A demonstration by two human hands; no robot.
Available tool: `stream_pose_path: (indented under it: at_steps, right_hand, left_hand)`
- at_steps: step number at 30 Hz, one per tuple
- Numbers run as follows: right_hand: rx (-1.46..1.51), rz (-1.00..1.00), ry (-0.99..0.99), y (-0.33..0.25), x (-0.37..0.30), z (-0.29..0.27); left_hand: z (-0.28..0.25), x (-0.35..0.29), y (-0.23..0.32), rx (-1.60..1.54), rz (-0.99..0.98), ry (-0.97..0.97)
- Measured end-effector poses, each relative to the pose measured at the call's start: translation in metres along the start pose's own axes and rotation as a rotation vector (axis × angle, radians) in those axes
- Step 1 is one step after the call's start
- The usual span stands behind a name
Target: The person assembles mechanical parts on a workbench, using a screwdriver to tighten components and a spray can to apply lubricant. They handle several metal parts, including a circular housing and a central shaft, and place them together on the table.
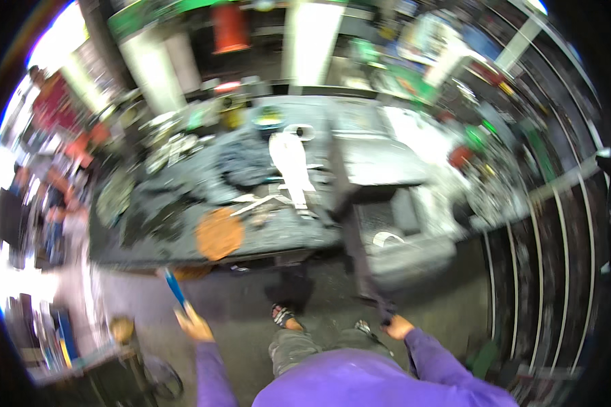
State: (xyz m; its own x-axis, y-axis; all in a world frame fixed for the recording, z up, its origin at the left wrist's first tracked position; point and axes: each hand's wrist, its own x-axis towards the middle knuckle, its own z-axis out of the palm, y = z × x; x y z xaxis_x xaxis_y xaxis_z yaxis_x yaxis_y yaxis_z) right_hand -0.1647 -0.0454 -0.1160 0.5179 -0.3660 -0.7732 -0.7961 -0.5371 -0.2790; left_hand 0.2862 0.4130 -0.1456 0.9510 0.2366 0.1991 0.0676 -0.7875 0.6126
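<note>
In my left hand [195,324] is a slim tool with a blue handle [174,287], held up in front of the workbench; blur hides what kind it is. My right hand [399,327] is closed round the lower end of a long dark strip [361,264]. The strip reaches up over the bench edge, beside a grey block-like fixture [414,261] with a hollow in it. On the workbench [285,237], an orange-brown round piece [219,233] lies at the front edge. Behind it are a dark crumpled cloth [244,163] and a long white object [292,166].
Metal parts [173,149] crowd the bench's back left, and more small parts [489,190] its right end. Dark shelving [550,271] stands to the right. At lower left is a cart [95,376] with a wheel. A person in red [58,102] is at far left.
</note>
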Motion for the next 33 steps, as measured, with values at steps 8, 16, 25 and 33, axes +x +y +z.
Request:
stream_pose_path:
  at_steps: [8, 16, 25, 33]
  right_hand:
    - [-0.005, 0.002, -0.003, 0.061, -0.017, -0.032]
    - [1.533, -1.036, 0.306, 0.101, -0.139, -0.18]
    - [1.788, -1.257, 0.603, 0.163, -0.183, -0.337]
    - [1.369, -1.479, 0.926, 0.18, -0.135, -0.466]
  left_hand:
    - [-0.084, -0.226, 0.188, -0.65, 0.242, -0.63]
    - [-0.043, -0.414, 0.426, -0.698, 0.717, -1.162]
    - [0.038, -0.516, 0.592, -0.657, 1.022, -1.236]
    - [0.119, -0.473, 0.679, -0.641, 1.049, -0.615]
